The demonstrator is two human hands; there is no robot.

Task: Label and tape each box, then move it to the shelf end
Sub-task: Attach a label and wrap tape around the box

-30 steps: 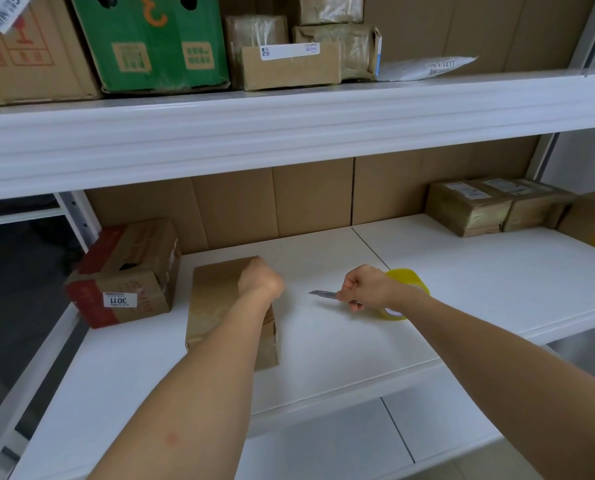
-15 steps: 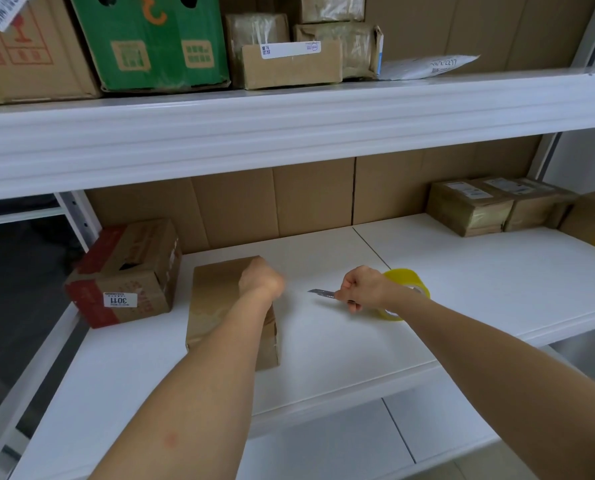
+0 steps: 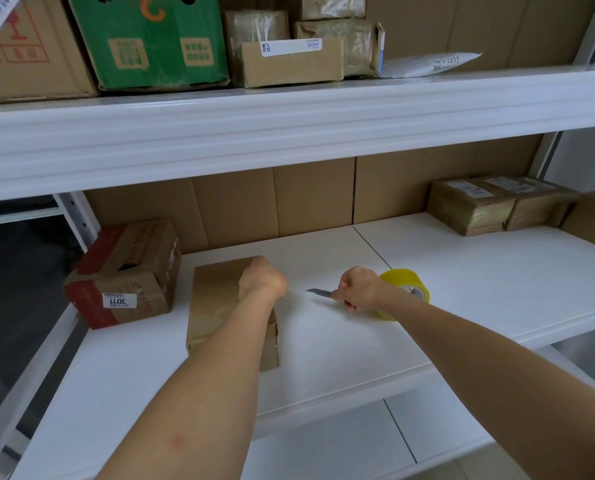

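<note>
Left hand (image 3: 262, 278) fisted on top of brown box (image 3: 219, 306), fingers curled, contents not discernible. Right hand (image 3: 358, 289) gripped utility knife (image 3: 320, 292), blade toward box. Clear tape stretched between. Yellow tape roll (image 3: 406, 285) just behind right wrist. Box sat mid-shelf (image 3: 462, 271).

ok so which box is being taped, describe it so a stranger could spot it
On the white middle shelf, look left of the yellow tape roll. The plain brown box lies under the left hand; unlike the red-printed box beside it, it bears no label.
</note>
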